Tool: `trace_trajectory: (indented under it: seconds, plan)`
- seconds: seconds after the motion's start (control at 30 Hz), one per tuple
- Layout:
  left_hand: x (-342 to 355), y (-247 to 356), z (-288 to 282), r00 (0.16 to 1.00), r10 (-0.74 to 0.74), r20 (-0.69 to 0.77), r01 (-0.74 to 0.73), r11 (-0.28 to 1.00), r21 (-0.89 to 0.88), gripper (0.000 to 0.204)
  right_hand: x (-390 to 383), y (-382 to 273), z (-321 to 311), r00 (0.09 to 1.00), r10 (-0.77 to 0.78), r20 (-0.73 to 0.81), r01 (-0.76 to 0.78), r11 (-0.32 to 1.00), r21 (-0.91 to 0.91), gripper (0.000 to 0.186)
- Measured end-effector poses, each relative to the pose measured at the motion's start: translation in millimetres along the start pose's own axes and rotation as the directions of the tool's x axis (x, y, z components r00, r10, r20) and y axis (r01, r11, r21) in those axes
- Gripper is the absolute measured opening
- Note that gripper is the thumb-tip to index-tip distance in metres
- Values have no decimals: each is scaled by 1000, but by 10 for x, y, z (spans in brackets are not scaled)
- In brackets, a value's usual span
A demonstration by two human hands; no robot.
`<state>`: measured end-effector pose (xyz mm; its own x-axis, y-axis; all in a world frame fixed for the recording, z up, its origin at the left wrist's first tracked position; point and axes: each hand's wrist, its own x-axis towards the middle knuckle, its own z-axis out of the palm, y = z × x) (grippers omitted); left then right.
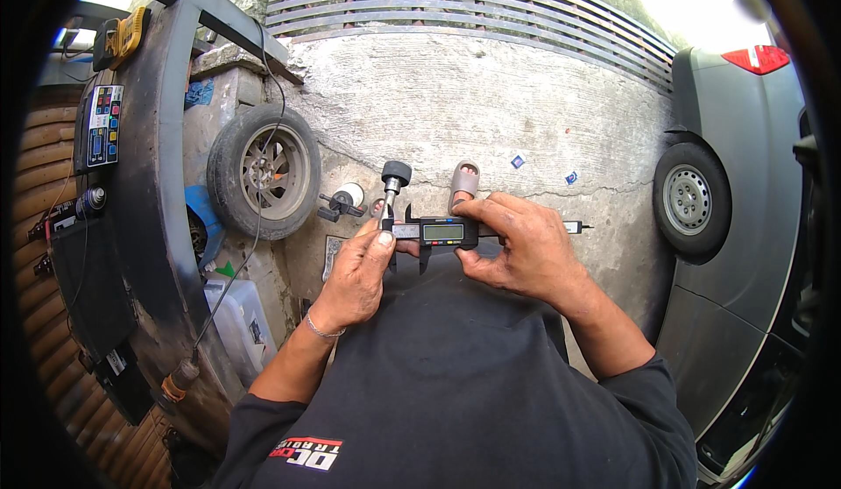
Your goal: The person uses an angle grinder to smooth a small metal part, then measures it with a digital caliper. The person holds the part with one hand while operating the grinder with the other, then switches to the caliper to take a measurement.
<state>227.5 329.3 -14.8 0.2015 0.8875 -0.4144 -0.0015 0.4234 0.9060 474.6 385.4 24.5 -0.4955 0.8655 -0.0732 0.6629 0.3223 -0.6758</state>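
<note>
My left hand [352, 280] is closed around the lower part of a short metal shaft with a black round head [397, 172], which points up and away from me. A digital caliper [443, 233] with a small grey display lies across in front of my chest. Its jaws are at the left, beside the shaft; whether they touch it I cannot tell. My right hand [533, 248] grips the caliper's body between thumb and fingers. The beam's thin end sticks out to the right of that hand. Part of the shaft is hidden by my left fingers.
A loose wheel [265, 172] leans at the left by a grey metal post [168, 138] with a hanging cable. Below it stands a clear plastic box [238, 322]. A silver car [745, 252] is parked at the right. A slotted metal grate [455, 3] crosses the far concrete.
</note>
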Motion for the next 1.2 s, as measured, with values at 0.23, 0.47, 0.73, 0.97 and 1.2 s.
trace_trajectory:
  seconds: [0.23, 0.47, 0.73, 0.97, 1.2]
  plan:
    - [14, -33, -28, 1000, -5, 12, 6, 1000, -29, 43, 35, -12, -7, 1000, -7, -10, 7, 1000, 7, 44]
    - [23, -27, -40, 1000, -10, 14, 11, 999, -34, 44, 40, -39, -49, 997, 44, 66, -44, 999, -1, 44]
    - [34, -39, -37, 1000, -19, 7, 19, 998, -59, 43, 57, -45, -50, 996, 51, 67, -51, 999, 11, 44]
    - [30, -33, -40, 1000, -16, 3, 16, 999, -28, 44, 62, -42, -31, 999, 31, 31, -31, 999, 19, 43]
    - [30, -38, -48, 1000, 0, 24, 1, 999, -54, 44, 63, -25, -13, 999, -16, -33, 17, 1000, 19, 45]
